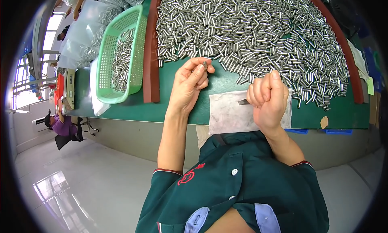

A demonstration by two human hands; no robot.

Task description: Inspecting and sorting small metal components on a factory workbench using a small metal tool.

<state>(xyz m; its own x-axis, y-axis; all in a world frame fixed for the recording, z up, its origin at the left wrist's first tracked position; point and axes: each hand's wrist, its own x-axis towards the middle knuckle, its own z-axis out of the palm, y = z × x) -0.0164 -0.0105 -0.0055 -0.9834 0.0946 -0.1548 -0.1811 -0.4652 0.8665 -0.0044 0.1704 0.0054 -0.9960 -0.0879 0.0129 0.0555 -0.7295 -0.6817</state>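
Observation:
My left hand [190,81] pinches a small metal pin [205,66] upright between thumb and fingers, just in front of the pile. Over a smudged white cloth or paper sheet [222,115] at the table's near edge, my right hand [268,96] is closed in a fist. A short dark grey strip [243,102] shows at its left side; I cannot tell whether the fist grips it. Beyond both hands a wide heap of shiny metal pins [250,34] spreads over the green tabletop [182,107].
Dark red rails [152,71] border the pins left and right. Left of them stands a green perforated basket [141,34] partly filled with pins. Clear plastic bags [79,43] of pins lie farther left. A person in purple [64,126] sits at the far left.

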